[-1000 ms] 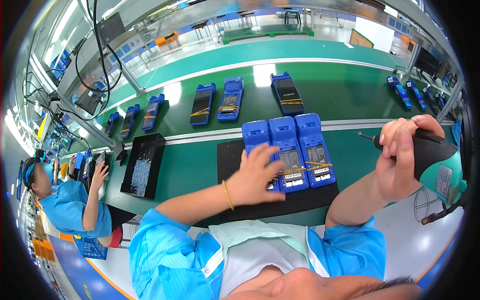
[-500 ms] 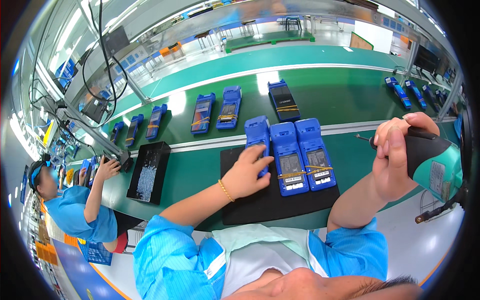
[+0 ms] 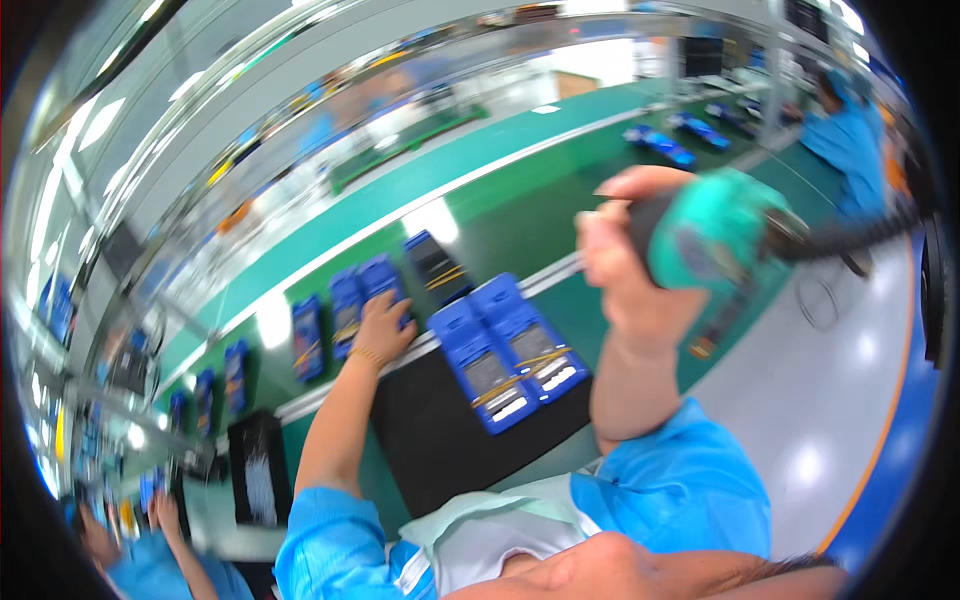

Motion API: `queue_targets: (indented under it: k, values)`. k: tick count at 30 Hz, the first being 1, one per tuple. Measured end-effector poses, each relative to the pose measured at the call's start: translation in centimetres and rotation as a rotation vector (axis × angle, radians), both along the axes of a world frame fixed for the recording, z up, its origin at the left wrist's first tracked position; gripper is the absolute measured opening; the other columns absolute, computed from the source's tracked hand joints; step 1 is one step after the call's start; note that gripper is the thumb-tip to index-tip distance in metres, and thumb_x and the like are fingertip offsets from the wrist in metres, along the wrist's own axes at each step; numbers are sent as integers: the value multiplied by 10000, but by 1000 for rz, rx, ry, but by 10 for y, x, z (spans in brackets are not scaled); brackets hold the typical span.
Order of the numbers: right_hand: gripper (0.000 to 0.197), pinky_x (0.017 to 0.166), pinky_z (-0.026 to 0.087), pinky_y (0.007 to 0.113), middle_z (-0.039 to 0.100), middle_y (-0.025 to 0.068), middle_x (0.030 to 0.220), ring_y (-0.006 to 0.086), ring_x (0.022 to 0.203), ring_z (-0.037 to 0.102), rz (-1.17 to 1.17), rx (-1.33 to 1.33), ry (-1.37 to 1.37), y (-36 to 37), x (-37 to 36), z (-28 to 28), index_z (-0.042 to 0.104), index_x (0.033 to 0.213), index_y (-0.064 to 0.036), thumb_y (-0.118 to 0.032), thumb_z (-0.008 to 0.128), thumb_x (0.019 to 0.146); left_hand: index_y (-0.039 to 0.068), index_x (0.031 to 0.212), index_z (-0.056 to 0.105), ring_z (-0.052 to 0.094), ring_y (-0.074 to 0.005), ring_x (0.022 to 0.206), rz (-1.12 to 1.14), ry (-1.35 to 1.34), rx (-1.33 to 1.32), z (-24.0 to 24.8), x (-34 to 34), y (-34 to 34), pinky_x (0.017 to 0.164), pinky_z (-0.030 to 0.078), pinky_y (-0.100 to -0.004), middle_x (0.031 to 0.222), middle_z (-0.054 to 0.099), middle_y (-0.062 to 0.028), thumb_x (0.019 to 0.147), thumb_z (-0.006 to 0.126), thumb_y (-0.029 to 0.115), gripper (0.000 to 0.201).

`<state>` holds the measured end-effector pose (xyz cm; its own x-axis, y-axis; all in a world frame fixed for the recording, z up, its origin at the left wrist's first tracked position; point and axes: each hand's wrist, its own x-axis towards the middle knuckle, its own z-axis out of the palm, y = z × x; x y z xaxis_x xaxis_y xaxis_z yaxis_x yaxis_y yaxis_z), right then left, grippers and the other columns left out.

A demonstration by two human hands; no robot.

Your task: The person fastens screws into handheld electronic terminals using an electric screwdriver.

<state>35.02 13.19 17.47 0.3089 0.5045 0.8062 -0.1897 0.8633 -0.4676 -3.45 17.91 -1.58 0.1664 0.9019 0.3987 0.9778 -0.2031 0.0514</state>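
Note:
My left hand reaches over the far edge of the black mat, its fingers around the lower part of a blue handheld terminal on the green belt. Right beside that terminal lies a similar blue terminal. My right hand, raised at the right, grips a teal and black electric screwdriver; both are blurred. Between my hands, two blue terminals lie side by side on the mat, a left one and a right one, both back side up with yellow bands around them.
A black tray of small pale pieces stands left of the mat. Further blue terminals line the belt, including one with a dark screen and several at the far right. Co-workers sit at the lower left and far right.
My left hand has carried a blue terminal from the mat's far edge onto the belt. The view has turned, shifting the whole scene. The screwdriver remains in my right hand.

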Motion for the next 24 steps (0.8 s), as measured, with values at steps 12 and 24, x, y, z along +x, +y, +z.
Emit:
queue_targets:
  k: [12, 24]
  values:
    - [280, 474, 397, 196, 589, 60, 716, 79, 523, 516, 223, -3, 139, 8, 13, 8, 561, 1019, 49, 116, 666, 768, 173, 1311, 509, 319, -396, 1322, -182, -208, 83, 51, 150, -64, 964, 299, -675, 1432, 359, -151, 687, 758, 424, 717]
    - [279, 514, 399, 266, 520, 74, 672, 104, 477, 442, 156, -34, 16, -4, 11, 14, 496, 1090, 93, 43, 589, 832, 174, 1278, 562, 393, -375, 1311, -264, 8, -105, 30, 181, -120, 930, 466, -527, 1410, 417, -159, 805, 693, 380, 532]
